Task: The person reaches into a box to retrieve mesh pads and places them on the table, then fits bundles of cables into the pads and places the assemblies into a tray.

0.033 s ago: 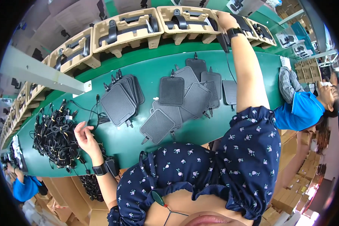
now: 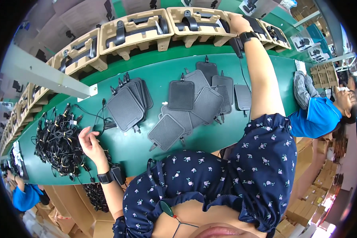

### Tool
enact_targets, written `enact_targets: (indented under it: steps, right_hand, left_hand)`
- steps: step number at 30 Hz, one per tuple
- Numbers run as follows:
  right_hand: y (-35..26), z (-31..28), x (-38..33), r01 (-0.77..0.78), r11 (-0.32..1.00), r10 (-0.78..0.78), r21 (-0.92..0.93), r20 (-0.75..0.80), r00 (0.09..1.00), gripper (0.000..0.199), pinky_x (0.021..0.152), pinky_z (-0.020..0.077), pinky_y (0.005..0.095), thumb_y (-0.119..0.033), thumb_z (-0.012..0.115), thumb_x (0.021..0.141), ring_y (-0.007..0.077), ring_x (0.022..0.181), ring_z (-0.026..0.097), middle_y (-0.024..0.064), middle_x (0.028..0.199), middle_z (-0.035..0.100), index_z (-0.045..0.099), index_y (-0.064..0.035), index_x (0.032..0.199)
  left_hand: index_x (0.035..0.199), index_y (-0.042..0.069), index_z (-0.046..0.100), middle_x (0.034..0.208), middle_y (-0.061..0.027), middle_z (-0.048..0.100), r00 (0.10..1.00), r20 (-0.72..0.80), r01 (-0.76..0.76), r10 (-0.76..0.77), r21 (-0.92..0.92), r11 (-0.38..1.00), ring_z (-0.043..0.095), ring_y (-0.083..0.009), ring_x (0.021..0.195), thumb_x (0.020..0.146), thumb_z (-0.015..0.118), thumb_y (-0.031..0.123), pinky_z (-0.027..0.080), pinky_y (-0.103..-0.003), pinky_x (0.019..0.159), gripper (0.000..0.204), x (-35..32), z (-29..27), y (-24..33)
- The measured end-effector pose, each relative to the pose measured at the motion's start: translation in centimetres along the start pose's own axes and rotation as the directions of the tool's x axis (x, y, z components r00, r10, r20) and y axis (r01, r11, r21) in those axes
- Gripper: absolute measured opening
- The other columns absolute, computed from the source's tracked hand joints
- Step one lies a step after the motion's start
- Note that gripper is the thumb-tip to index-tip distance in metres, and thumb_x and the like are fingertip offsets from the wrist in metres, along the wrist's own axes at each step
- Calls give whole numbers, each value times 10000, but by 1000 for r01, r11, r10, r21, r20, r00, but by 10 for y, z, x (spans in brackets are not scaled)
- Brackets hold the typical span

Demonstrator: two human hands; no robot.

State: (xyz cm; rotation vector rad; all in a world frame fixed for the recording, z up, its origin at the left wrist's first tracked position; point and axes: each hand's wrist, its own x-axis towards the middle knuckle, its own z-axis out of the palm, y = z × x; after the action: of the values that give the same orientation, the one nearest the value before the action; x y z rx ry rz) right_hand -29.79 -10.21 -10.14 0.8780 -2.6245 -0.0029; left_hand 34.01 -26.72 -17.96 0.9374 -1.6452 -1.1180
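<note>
My left hand (image 2: 92,146) hovers beside a heap of black bundled cables (image 2: 61,144), its fingers loosely apart and holding nothing. Far to the right, my right hand (image 2: 238,24) reaches into the row of tan moulded trays (image 2: 135,31). Its fingers curl down at a tray's edge, and what they hold, if anything, is hidden. Black devices with straps fill the trays. Between my hands lie a neat stack of dark grey textured panels (image 2: 125,108) and a looser spread of similar panels (image 2: 181,95), each with a short connector. One separate panel (image 2: 242,97) lies near my right forearm.
A grey metal post (image 2: 47,73) crosses the green table (image 2: 137,158) at the left. A co-worker in blue (image 2: 319,119) sits at the right, and another person's blue sleeve (image 2: 27,198) shows at lower left. Cardboard boxes (image 2: 307,202) stand on the floor at lower right.
</note>
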Motion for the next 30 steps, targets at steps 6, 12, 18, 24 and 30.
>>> enact_targets:
  steps: [6, 12, 18, 24, 30]
  right_hand:
    - [-48, -68, -68, 126, 883, -291, -452, -317, 903, 154, 641, 456, 371, -249, 576, 752, 205, 885, 561, 22, 933, 552, 638, -167, 866]
    - [-150, -136, -199, 779, 492, -857, 390, 61, 511, 853, 962, 324, 471, -587, 639, 612, 364, 1147, 424, 204, 1260, 426, 421, -90, 1270]
    - [-151, -101, -258, 744, 447, -892, 497, 187, 411, 827, 1034, 244, 500, -465, 692, 650, 366, 1301, 219, 190, 1380, 284, 340, -149, 1329]
    - [-146, -120, -215, 383, 457, -751, 803, 118, 650, 250, 720, 479, 331, -194, 636, 771, 239, 819, 607, 82, 903, 627, 575, -90, 991]
    - [-58, -96, -98, 367, 461, 74, 808, -447, 891, 383, 652, 441, 258, -229, 639, 814, 110, 706, 520, 35, 775, 563, 505, -18, 1104]
  left_hand:
    - [1054, 41, 496, 1004, -33, 558, 999, 12, -51, 51, -47, 998, 544, -44, 729, 863, 447, -25, 346, -162, 549, 208, 1, -3, -12]
    - [1043, 36, 495, 1033, -31, 548, 997, -6, -75, 75, -28, 997, 553, -49, 734, 860, 439, -35, 343, -158, 536, 204, -3, -13, -19]
    - [1037, 34, 499, 1037, -35, 548, 998, 11, -53, 54, -64, 997, 557, -54, 729, 858, 430, -40, 343, -160, 526, 206, 1, -3, -12]
    - [1022, 35, 501, 1052, -46, 547, 999, -6, -37, 37, -40, 999, 561, -59, 730, 851, 427, -52, 345, -159, 523, 205, -3, -10, -15]
    - [1014, 36, 500, 1066, -47, 535, 998, 13, -54, 54, -14, 998, 559, -59, 725, 852, 431, -50, 341, -158, 516, 196, 1, -8, -17]
